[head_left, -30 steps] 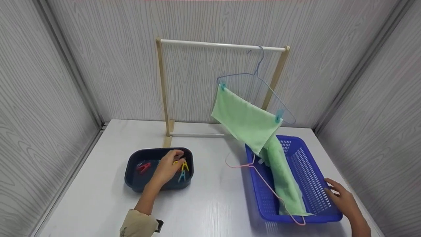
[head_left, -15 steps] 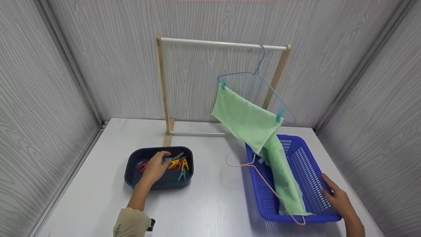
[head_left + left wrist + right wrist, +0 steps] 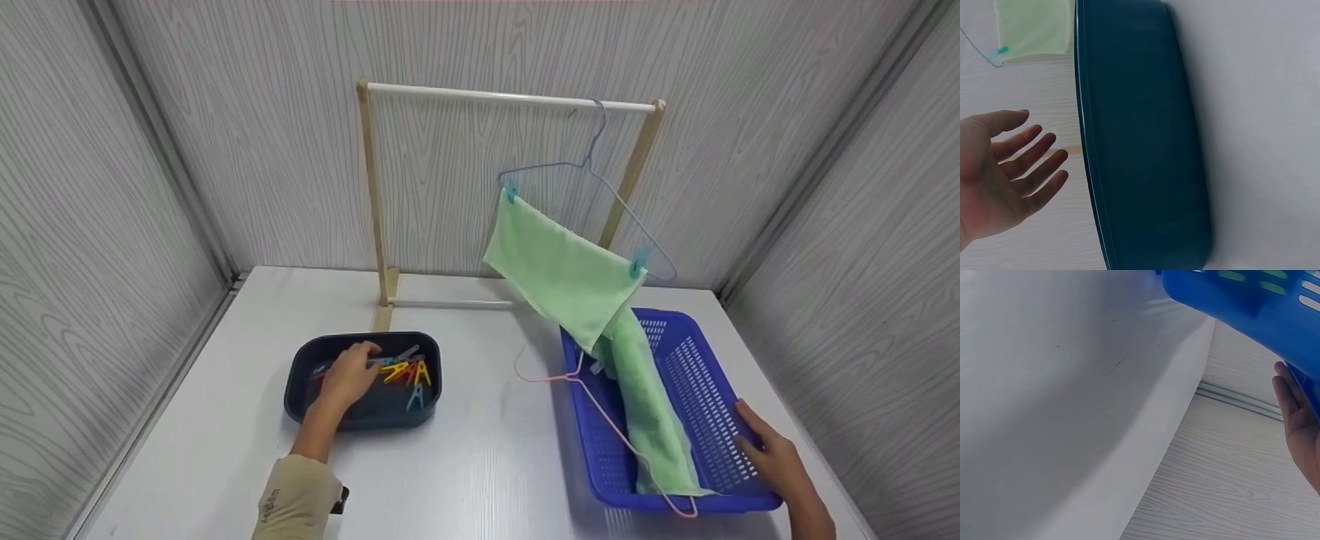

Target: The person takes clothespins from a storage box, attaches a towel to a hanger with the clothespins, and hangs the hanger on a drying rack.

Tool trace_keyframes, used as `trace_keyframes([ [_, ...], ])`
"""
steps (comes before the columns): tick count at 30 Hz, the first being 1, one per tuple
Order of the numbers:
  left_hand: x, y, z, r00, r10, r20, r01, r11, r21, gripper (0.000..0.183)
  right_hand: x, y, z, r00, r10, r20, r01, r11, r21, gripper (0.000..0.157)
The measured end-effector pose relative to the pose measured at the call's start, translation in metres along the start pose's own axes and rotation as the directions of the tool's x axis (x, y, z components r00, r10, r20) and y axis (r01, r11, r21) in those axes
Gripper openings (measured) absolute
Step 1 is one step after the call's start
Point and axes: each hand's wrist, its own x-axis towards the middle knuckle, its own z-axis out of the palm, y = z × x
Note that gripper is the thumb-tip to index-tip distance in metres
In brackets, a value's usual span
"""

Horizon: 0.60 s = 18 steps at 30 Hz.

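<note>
In the head view my left hand (image 3: 349, 375) is over the dark tub (image 3: 382, 421), its fingers loosely bent and nothing in them. Inside the tub lie several clothespins, among them a yellow clothespin (image 3: 424, 372) and a blue clothespin (image 3: 415, 398); my hand partly covers red at the left. The left wrist view shows the same hand (image 3: 1008, 174) spread above the tub's rim. My right hand (image 3: 778, 463) rests at the right rim of the blue basket (image 3: 718, 375), thumb on the inner side. In the right wrist view its fingers (image 3: 1286, 396) lie straight along the outside.
A rolled green towel (image 3: 649, 405) and a pink hanger (image 3: 606, 421) lie across the basket. Behind stands a rack with a white rod (image 3: 480, 94). From it a blue hanger (image 3: 628, 212) carries a green cloth (image 3: 562, 274), clipped by two teal clothespins and overhanging the basket.
My left hand has moved left within the tub, uncovering clothespins at its right side. My right hand has shifted slightly along the basket rim.
</note>
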Motion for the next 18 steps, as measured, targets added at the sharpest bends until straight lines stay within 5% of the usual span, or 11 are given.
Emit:
trace_keyframes([
  [18, 0.021, -0.001, 0.033, 0.991, 0.07, 0.111, -0.106, 0.924, 0.367, 0.032, -0.002, 0.0, 0.0, 1.0, 0.025, 0.008, -0.025, 0.999, 0.034, 0.053],
])
